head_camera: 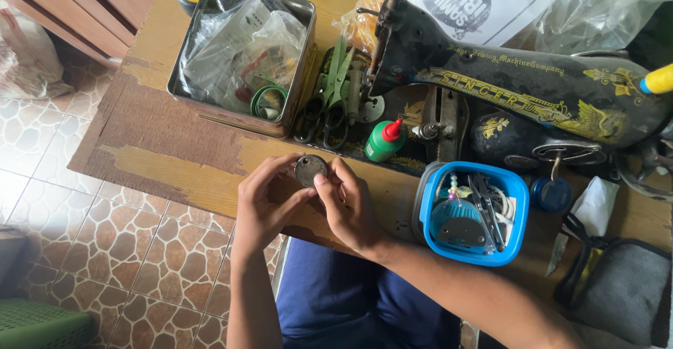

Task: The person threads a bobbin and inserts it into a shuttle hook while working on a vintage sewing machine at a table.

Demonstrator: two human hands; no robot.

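Both my hands meet over the near edge of a worn wooden table (175, 159). Between them is a small round dull-metal disc (310, 169). My left hand (268, 202) pinches its left and lower rim. My right hand (348, 205) grips its right side, with the thumb pressed on the lower face. Just beyond the disc stands a small green bottle with a red cap (383, 141). Behind that sits an old black sewing machine (533, 86) with gold ornament.
An open metal tin (240, 114) full of plastic bags and green tape stands at the back left. Green-handled scissors (335, 86) lie beside it. A blue plastic tub (517, 193) of small tools sits to my right, a grey pouch (617, 286) further right. Tiled floor lies left.
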